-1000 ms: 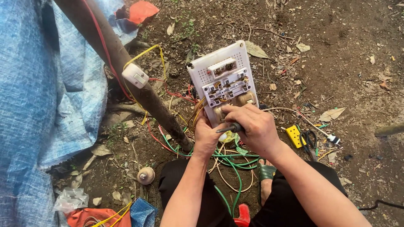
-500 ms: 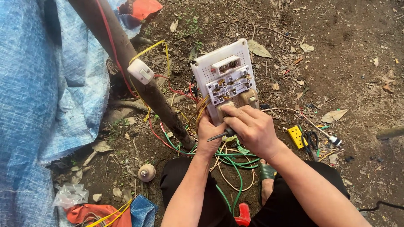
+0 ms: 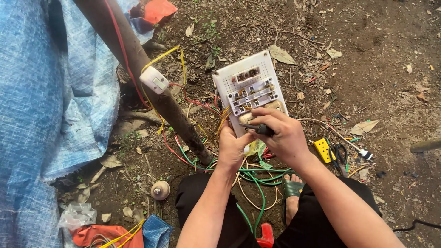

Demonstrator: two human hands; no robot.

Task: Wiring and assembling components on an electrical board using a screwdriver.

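Left hand [image 3: 233,146] gripped the lower edge of the white perforated plastic switchboard [image 3: 250,89]; right hand [image 3: 281,133], just beside, fingers closed around a dark-handled screwdriver [image 3: 258,128] against the board.

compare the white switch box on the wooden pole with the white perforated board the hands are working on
The small white switch box is far smaller than the white perforated switch board. The box is fixed up on the slanted wooden pole; the board lies on the dirt, steadied by the left hand while the right hand works a dark-handled tool at it. The box looks closed; the board shows exposed fittings. Both are white, with coloured wires.
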